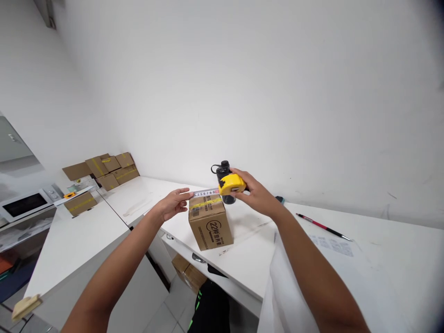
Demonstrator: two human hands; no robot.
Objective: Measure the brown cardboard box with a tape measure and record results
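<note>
A small cardboard box (pixel 211 233) with yellow tape across its top stands upright on the white table. My right hand (pixel 255 190) grips a yellow tape measure (pixel 231 184) at the box's far right top corner. Its blade (pixel 205 193), with printed numbers facing up, runs out to the left along the far top edge of the box. At the box's left corner, my left hand (pixel 173 203) pinches the blade's end between thumb and finger; the tip itself is hidden. Behind the tape measure stands a dark bottle (pixel 225 167) with a loop on its cap, partly covered.
A red and black pen (pixel 324 226) lies on the right beside a printed sheet (pixel 335 246). Several cardboard boxes (pixel 111 171) are piled at the back left, near a microwave (pixel 26 206). Another carton (pixel 189 273) sits under the table. A white wall (pixel 260 92) rises behind.
</note>
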